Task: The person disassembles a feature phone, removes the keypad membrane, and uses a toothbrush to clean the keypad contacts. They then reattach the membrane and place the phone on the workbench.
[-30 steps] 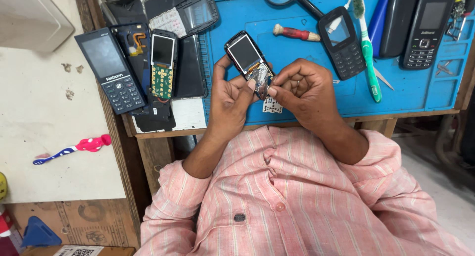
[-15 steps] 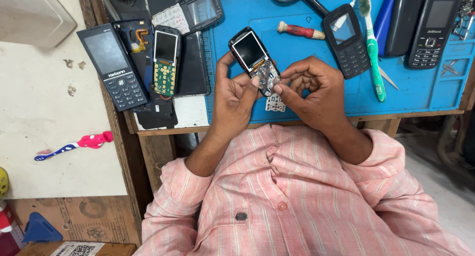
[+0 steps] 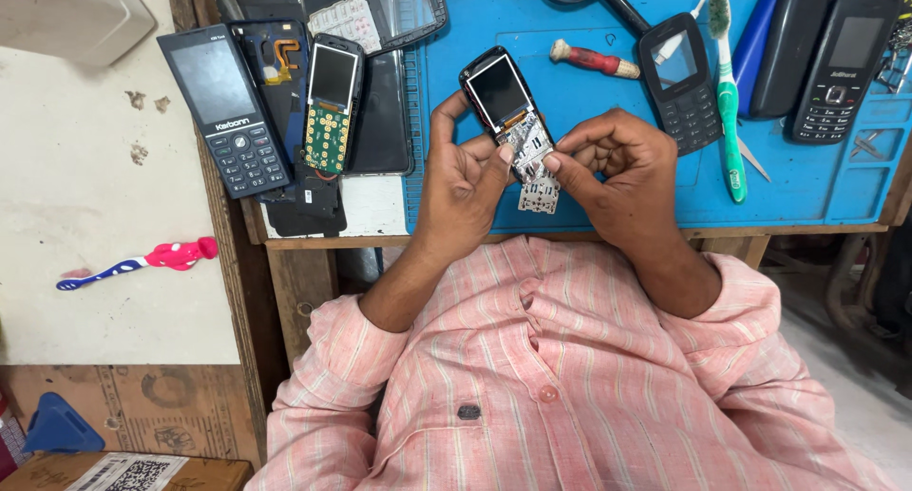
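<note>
Both hands grip a stripped keypad phone [image 3: 508, 111] over the blue repair mat [image 3: 589, 182]: left hand [image 3: 465, 182] pinching its side, right hand [image 3: 617, 173] at its keypad board. Other phones [image 3: 223, 111], a green toothbrush [image 3: 727, 92] lie around.

A wooden bench [image 3: 494, 237] carries a blue mat [image 3: 589, 111] strewn with phones, a toothbrush [image 3: 727, 92], perhaps a screwdriver [image 3: 594, 61].

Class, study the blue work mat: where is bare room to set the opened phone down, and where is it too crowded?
Bare blue mat lies right of the right hand, below the green toothbrush. Another patch lies between the opened phone and the red-handled tool. The mat's top edge and the bench left of the left hand are crowded with phones.
</note>
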